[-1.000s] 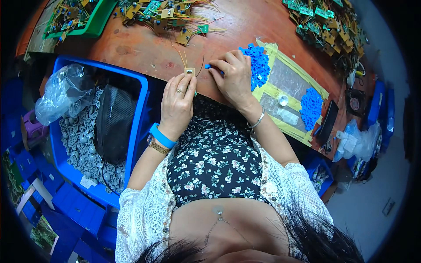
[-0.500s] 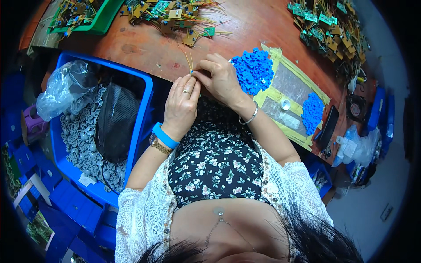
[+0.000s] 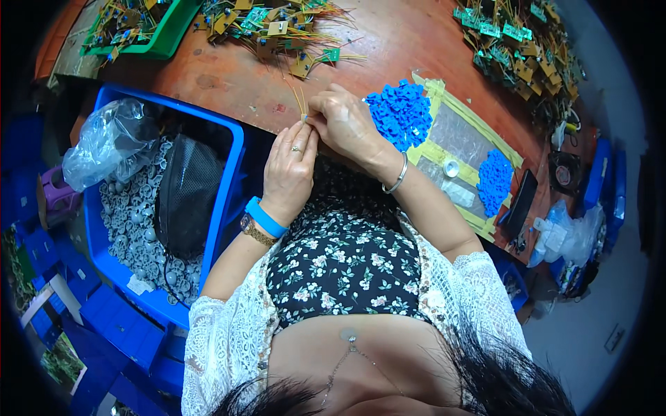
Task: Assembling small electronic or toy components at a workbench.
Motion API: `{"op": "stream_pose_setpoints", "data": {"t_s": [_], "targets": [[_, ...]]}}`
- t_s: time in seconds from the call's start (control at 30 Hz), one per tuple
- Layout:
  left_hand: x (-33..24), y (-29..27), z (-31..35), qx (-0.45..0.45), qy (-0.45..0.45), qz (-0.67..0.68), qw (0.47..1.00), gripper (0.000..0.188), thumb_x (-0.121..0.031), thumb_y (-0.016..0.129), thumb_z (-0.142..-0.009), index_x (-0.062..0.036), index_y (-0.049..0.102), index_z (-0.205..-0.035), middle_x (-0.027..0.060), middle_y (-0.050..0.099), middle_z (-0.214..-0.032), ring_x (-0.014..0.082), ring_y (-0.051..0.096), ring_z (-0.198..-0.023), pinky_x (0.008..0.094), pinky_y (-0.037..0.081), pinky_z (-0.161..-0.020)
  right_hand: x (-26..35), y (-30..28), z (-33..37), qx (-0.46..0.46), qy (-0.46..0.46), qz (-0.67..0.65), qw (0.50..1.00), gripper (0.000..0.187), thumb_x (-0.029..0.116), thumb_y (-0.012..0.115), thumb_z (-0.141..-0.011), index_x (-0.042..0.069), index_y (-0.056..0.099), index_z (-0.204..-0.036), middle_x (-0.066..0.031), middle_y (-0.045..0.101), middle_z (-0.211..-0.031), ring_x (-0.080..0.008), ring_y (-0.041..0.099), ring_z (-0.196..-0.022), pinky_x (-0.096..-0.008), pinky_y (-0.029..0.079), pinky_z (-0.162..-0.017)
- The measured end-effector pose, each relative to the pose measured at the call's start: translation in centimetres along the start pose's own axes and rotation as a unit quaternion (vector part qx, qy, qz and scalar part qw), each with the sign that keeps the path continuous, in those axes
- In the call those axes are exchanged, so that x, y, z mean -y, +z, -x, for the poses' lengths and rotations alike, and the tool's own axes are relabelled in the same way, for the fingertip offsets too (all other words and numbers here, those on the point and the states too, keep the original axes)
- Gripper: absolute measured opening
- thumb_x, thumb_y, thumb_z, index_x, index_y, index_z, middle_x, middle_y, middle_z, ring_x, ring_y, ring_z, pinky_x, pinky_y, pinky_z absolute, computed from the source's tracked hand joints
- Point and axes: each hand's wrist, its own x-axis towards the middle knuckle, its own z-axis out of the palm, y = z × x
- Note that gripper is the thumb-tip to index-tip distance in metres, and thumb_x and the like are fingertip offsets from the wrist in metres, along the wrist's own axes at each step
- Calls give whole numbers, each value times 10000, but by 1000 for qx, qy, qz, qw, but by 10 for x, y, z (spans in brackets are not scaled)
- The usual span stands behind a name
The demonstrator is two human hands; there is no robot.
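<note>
At the table's near edge my two hands meet over a small circuit board (image 3: 304, 119), mostly hidden by my fingers. Thin orange and yellow wires (image 3: 298, 97) stick out from it toward the far side. My left hand (image 3: 290, 166) is closed on the board from below, fingers pressed together. Thumb and forefinger of my right hand (image 3: 341, 125) pinch at a tiny blue piece on the board's top. To the right of that hand lies a heap of small blue plastic parts (image 3: 401, 114).
A second blue heap (image 3: 494, 182) and a small round metal cup (image 3: 451, 168) sit on a taped clear sheet (image 3: 458, 132). Wired boards pile up at the far middle (image 3: 277, 28) and far right (image 3: 517, 48). A blue bin (image 3: 232, 166) of grey round parts stands left; a green tray (image 3: 166, 41) lies beyond.
My hands stay together at the board, with only slight finger movement. The whole view has shifted a little.
</note>
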Motion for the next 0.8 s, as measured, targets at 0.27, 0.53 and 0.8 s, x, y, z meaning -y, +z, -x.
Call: {"op": "stream_pose_setpoints", "data": {"t_s": [0.27,0.53,0.8], "targets": [[76,-91,-70,-69,-24,140,988,342,22,611,-879,-29,688,-1207,180,685,-1224,341,675,-1061,428,525,-972,-27,-40,22,-206,32,6,978,103,68,749,-816,48,745,-917,-110,720,-892,-280,667,-842,-382,536,-762],[115,-58,-114,-213,-34,21,976,194,-123,686,-911,-24,712,-1075,140,727,-1028,300,692,-964,386,549,-837,-58,-51,31,-162,63,126,977,82,68,758,-783,56,756,-864,-83,698,-841,-291,632,-882,-408,499,-840],[62,33,-108,-85,-90,-30,992,346,-191,743,-857,-25,670,-1152,138,672,-1080,336,584,-1023,436,480,-920,-52,-49,19,-98,16,190,977,92,155,776,-774,79,730,-796,-54,665,-801,-262,601,-896,-415,440,-840]]}}
